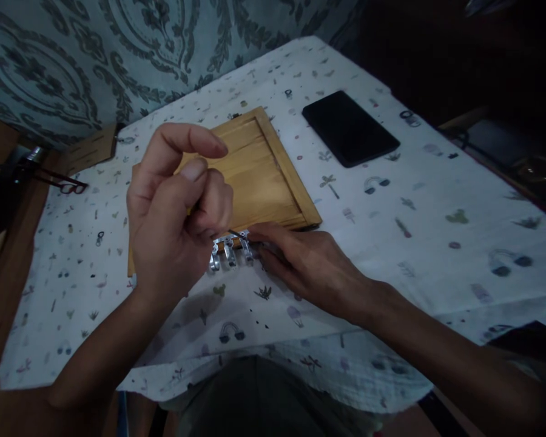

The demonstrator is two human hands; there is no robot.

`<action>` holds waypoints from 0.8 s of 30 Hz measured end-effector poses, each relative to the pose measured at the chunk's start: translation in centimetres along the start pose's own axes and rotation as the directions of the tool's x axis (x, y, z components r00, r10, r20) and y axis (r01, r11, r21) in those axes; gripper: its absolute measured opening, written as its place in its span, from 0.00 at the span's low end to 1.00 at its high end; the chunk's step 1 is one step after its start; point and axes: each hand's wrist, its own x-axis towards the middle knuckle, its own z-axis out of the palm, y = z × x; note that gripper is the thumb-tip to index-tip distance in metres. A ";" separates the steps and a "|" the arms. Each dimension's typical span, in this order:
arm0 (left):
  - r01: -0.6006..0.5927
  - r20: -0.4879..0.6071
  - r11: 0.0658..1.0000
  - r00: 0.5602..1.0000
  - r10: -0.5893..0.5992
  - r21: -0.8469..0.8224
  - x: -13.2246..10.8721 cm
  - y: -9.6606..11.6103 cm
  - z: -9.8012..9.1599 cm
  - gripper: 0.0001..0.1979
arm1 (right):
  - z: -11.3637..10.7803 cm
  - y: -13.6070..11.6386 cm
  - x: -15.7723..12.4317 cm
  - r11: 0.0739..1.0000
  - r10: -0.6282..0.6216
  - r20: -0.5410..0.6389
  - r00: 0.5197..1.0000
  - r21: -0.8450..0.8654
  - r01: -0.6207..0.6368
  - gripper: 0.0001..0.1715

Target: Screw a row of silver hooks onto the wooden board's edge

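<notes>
A wooden board (264,176) with a raised border lies on the cloth-covered table. Along its near edge sits a metal hook rail (230,254) with several silvery hooks hanging toward me. My left hand (175,194) is raised over the board's left part, closed, index finger bent and thumb folded in. A thin dark rod (236,233) shows between that hand and the rail; whether it is held there I cannot tell, as the palm is hidden. My right hand (304,261) is closed at the rail's right end, fingertips pressed against the metal and the board's edge.
A black tablet-like slab (350,128) lies on the patterned tablecloth (418,243) at the right. Glasses (68,185) and a piece of cardboard (88,149) are at the left edge. A patterned curtain or wall covering (131,48) rises behind the table.
</notes>
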 end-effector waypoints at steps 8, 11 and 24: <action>0.009 0.001 1.000 1.000 -0.009 0.019 -0.2 -0.2 0.1 0.11 | -0.3 -0.3 0.2 0.999 0.024 0.030 0.999 0.029 -0.025 0.18; -0.009 0.015 1.000 1.000 0.008 0.028 -0.2 -0.3 0.0 0.10 | -0.3 -0.3 0.2 0.998 0.041 0.041 0.998 0.035 -0.043 0.19; -0.052 0.118 0.999 0.992 0.051 0.005 -0.1 -0.5 -0.3 0.08 | -0.2 -0.2 0.2 0.998 0.025 0.028 0.999 0.060 -0.027 0.18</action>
